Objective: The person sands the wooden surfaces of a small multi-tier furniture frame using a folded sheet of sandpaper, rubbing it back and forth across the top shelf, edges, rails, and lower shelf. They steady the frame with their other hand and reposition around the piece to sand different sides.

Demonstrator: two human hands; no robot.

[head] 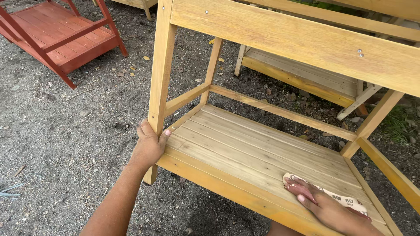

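Three pieces of wooden furniture standing on gravelly ground (65,144) scattered with dry leaves. Largest and nearest: pale yellow wooden shelf unit (280,43), its broad upper board crossing the top of the view, two screw heads showing on that board. Below it, slatted lower shelf (245,148) running from left leg to right leg, grain showing pale along the slats. Behind, a second pale wooden rack (302,74) sitting low on the dirt, partly hidden by the upper board. Far upper left, well apart, red-stained wooden rack (57,35) lying tilted on the ground.

Front left leg (159,74) rising upright from the ground to the top of the view. Left hand (148,146) wrapping that leg just where the lower shelf meets it, grip closed around the wood, thumb lying on the shelf side, forearm reaching in from the bottom left.

Sheet of sandpaper (339,199) lying flat on the lower shelf near its front right corner, tan backing facing up with printing on it. Right hand (330,209) pressing down on the sandpaper, fingers stretched flat over the sheet, not curled around it, holding it against the slats.
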